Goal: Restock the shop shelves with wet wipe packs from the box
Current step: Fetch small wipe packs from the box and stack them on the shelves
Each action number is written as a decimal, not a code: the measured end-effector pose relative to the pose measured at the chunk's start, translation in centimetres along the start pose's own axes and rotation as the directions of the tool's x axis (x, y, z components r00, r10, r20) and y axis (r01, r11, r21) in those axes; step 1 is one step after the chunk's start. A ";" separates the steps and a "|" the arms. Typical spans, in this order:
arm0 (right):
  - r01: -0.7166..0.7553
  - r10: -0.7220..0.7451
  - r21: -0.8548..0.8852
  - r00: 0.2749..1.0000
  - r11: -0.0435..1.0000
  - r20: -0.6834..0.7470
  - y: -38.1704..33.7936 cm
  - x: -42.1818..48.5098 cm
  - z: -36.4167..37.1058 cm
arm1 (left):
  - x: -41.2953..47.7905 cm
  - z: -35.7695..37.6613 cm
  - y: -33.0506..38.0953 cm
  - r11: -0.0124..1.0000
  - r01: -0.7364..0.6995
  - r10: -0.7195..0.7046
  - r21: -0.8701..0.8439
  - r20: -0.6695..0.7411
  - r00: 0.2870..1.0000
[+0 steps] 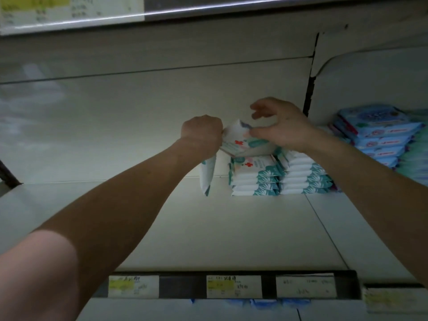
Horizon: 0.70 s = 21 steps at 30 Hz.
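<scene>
Over stack (254, 179) on shelf (231, 228): tilted wipe pack (238, 140) in L hand (201, 133) grip, R hand (282, 128) pinch (thumb+finger)

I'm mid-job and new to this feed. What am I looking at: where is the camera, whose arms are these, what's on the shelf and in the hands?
There is no machine: these are a person's bare arms, filmed by one wide camera on their head, looking into a shop shelf. The left hand grips the left end of a tilted white-and-teal wipe pack; the right hand holds its right end, thumb on top. Below it lie two stacks of like packs, with one more pack standing on end at the left. A stack of blue packs sits further right. Price labels line the shelf's front edge.
</scene>
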State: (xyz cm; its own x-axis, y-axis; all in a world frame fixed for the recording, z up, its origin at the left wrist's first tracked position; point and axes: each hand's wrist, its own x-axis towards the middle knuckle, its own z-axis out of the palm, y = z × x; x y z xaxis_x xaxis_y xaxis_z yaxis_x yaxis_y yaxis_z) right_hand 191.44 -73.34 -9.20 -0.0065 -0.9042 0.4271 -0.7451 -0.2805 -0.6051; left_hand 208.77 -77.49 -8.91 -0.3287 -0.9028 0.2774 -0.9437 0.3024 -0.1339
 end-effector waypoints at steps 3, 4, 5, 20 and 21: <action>0.153 -0.131 -0.401 0.988 0.903 0.082 0.2 0.3 1.1 | 0.3 0.5 1.5 0.994 -0.053 0.058 0.099 -0.047 0.997; 0.165 -0.133 -0.496 0.986 0.853 0.099 0.5 0.3 1.7 | 0.4 0.8 1.8 0.993 -0.075 0.079 0.089 -0.047 0.996; 0.166 -0.128 -0.548 0.986 0.820 0.107 0.8 0.3 2.1 | 0.6 1.2 1.9 0.996 -0.084 0.085 0.042 -0.038 0.996; 0.253 0.103 -0.728 0.908 0.638 0.406 4.6 -1.3 4.0 | 0.1 2.8 -3.5 0.551 0.387 -0.316 -0.739 0.245 0.917; 0.253 0.149 -0.717 0.882 0.650 0.446 4.3 -1.1 3.6 | 0.0 2.8 -3.5 0.530 0.404 -0.327 -0.745 0.261 0.909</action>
State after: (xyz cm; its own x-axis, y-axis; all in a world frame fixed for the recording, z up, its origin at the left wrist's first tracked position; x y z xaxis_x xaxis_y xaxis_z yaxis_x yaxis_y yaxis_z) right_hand 190.67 -74.73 -14.67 0.1813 -0.9833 -0.0129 -0.9638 -0.1803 0.1964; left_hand 212.21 -79.44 -11.13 0.0192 -0.9987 0.0477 -0.6610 0.0231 0.7500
